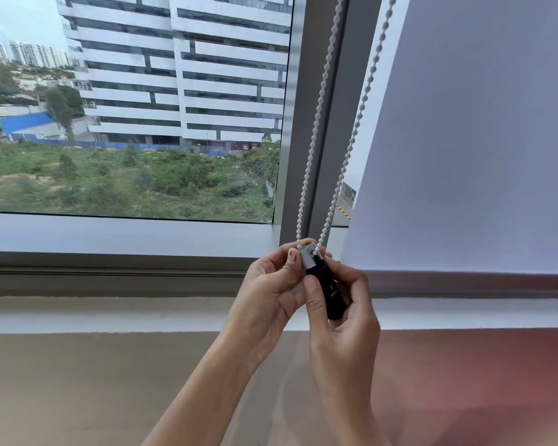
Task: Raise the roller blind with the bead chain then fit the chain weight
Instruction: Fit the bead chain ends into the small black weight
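A white bead chain (323, 101) hangs in two strands beside the grey window post, meeting at the bottom in front of the sill. A black chain weight (329, 288) with a grey cap sits at the chain's lower loop. My right hand (342, 304) grips the black body of the weight. My left hand (271, 284) pinches the grey cap and the chain's bottom beads with thumb and fingertips. The white roller blind (470, 140) covers the right-hand pane, its bottom bar just above the sill.
The left pane (136, 107) is uncovered and looks out on a tall white building and greenery. A grey window post (306, 149) stands behind the chain. The pale window sill (110, 313) runs across below my hands.
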Action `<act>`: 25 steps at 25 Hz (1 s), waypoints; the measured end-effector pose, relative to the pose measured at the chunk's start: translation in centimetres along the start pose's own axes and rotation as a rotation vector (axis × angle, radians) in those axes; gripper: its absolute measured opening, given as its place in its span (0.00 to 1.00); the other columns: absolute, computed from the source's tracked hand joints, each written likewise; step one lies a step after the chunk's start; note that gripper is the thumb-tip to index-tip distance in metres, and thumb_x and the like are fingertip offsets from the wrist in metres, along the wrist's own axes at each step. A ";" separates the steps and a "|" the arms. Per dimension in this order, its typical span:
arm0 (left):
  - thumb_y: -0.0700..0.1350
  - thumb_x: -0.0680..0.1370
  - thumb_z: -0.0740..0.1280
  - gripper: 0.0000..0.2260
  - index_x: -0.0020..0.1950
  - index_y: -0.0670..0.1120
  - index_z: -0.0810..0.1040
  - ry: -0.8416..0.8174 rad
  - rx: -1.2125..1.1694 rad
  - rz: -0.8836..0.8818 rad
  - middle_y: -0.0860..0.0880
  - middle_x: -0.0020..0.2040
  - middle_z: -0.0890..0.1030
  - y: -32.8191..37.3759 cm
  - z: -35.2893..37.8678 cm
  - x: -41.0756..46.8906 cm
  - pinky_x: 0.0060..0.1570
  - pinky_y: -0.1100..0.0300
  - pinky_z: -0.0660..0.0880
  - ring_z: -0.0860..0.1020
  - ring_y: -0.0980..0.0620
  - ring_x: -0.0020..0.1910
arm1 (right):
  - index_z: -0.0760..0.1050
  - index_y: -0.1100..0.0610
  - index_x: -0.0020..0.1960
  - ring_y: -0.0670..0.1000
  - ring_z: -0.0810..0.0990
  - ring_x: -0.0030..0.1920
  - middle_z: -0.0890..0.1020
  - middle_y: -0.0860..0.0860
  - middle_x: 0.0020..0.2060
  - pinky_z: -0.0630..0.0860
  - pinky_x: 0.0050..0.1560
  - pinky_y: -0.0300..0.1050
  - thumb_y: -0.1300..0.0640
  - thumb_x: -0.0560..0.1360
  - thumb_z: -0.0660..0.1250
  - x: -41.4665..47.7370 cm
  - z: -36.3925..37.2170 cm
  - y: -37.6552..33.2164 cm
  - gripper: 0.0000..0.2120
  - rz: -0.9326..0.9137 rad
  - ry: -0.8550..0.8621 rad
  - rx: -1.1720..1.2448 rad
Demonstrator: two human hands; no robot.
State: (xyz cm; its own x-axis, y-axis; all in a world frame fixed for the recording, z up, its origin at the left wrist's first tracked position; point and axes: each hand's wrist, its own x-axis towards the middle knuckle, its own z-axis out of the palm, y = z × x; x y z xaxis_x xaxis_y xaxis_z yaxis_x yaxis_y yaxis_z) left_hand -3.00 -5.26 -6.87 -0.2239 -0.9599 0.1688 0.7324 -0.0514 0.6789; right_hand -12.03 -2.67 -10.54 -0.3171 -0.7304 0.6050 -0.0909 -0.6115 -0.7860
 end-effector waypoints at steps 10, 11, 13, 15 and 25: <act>0.41 0.72 0.65 0.12 0.53 0.38 0.79 0.002 0.087 0.046 0.41 0.47 0.82 -0.6 -0.1 -0.3 0.45 0.58 0.81 0.81 0.47 0.47 | 0.75 0.52 0.51 0.48 0.82 0.49 0.82 0.47 0.47 0.81 0.45 0.52 0.57 0.71 0.73 0.2 -0.7 0.0 0.12 -0.211 0.101 -0.285; 0.41 0.73 0.65 0.11 0.52 0.38 0.79 -0.008 0.083 0.048 0.42 0.47 0.82 -0.7 -0.2 -0.4 0.45 0.58 0.81 0.82 0.48 0.47 | 0.75 0.53 0.51 0.48 0.82 0.48 0.82 0.47 0.47 0.81 0.44 0.52 0.58 0.70 0.73 0.1 -0.7 0.1 0.12 -0.249 0.109 -0.309; 0.41 0.73 0.65 0.10 0.52 0.39 0.80 -0.020 0.089 0.051 0.41 0.47 0.82 -0.8 -0.3 -0.4 0.45 0.58 0.81 0.82 0.48 0.46 | 0.75 0.54 0.51 0.48 0.82 0.50 0.82 0.47 0.47 0.81 0.46 0.52 0.58 0.70 0.74 0.0 -0.6 0.2 0.12 -0.273 0.123 -0.303; 0.41 0.73 0.65 0.11 0.52 0.39 0.79 -0.029 0.116 0.047 0.40 0.49 0.81 -0.7 -0.4 -0.5 0.44 0.58 0.81 0.82 0.48 0.47 | 0.76 0.54 0.50 0.49 0.83 0.51 0.83 0.46 0.49 0.81 0.47 0.55 0.56 0.70 0.75 0.0 -0.7 0.4 0.11 -0.218 0.125 -0.237; 0.47 0.72 0.70 0.15 0.54 0.39 0.79 -0.070 0.442 0.087 0.37 0.49 0.77 1.0 -0.6 -0.4 0.48 0.53 0.79 0.72 0.40 0.48 | 0.75 0.53 0.47 0.47 0.84 0.45 0.84 0.43 0.44 0.80 0.45 0.45 0.52 0.69 0.77 0.5 -0.8 0.3 0.13 -0.126 0.062 -0.198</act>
State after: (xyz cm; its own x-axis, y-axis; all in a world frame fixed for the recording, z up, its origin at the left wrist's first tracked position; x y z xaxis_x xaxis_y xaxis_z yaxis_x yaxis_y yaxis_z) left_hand -1.75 -5.11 -6.65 -0.2280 -0.9336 0.2764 0.4094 0.1657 0.8972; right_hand -12.95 -2.95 -10.54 -0.3483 -0.6286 0.6954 -0.3149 -0.6203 -0.7184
